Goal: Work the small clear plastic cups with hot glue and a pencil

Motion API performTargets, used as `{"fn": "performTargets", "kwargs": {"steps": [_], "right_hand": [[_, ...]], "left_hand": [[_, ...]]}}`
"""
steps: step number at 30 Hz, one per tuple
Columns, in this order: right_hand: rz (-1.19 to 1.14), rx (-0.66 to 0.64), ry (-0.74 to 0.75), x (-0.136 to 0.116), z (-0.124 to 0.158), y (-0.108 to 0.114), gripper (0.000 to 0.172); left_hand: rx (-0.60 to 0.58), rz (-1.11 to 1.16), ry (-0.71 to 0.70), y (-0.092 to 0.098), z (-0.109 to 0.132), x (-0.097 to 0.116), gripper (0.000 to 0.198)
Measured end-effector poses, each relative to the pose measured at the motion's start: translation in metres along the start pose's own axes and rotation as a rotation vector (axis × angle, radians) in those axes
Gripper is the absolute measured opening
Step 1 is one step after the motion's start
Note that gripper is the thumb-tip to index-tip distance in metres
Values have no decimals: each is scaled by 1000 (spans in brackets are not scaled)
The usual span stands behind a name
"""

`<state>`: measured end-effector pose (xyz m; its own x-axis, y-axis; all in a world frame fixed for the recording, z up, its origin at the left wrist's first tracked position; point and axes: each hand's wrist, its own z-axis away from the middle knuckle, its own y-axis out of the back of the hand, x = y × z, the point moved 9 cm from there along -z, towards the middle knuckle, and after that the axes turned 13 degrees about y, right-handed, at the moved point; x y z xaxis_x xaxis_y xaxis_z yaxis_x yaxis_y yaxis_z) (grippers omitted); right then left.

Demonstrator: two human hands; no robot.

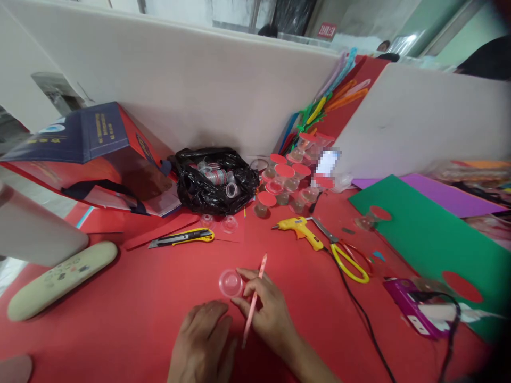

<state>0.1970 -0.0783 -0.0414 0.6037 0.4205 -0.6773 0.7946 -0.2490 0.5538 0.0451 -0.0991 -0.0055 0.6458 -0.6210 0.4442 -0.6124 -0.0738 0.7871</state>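
Observation:
On the red sheet at the centre lies a small clear plastic lid or cup [230,283]. The fingertips of my right hand [265,303] touch its right edge. A pink pencil [254,300] is held in the same hand, slanting between the fingers with its upper end pointing away from me. My left hand [203,340] rests on the red surface just below and left of the clear piece, fingers slightly bent and spread, holding nothing visible.
A yellow utility knife [183,238] lies behind on the left, near a green case [64,279]. Behind right are a yellow glue gun [299,230], scissors [349,263] and red-topped cups [284,171]. A black bag [187,186] holds clear cups; a purple box [411,306] sits right.

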Motion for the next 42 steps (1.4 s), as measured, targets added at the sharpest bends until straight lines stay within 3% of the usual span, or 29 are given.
{"fn": "performTargets", "kwargs": {"steps": [20, 27, 32, 38, 42], "right_hand": [[41, -57, -46, 0, -9, -12, 16], [57, 193, -22, -2, -7, 12, 22], [49, 266, -52, 2, -4, 19, 22], [40, 283, -47, 0, -3, 22, 22], [35, 260, -34, 0, -4, 20, 20]], "left_hand": [[-1, -104, 9, -5, -3, -2, 21], [47, -310, 74, -14, -8, -8, 34], [-133, -402, 72, -35, -14, -12, 46], [70, -586, 397, 0, -16, -45, 62], [85, -588, 308, 7, -21, -35, 56]]}}
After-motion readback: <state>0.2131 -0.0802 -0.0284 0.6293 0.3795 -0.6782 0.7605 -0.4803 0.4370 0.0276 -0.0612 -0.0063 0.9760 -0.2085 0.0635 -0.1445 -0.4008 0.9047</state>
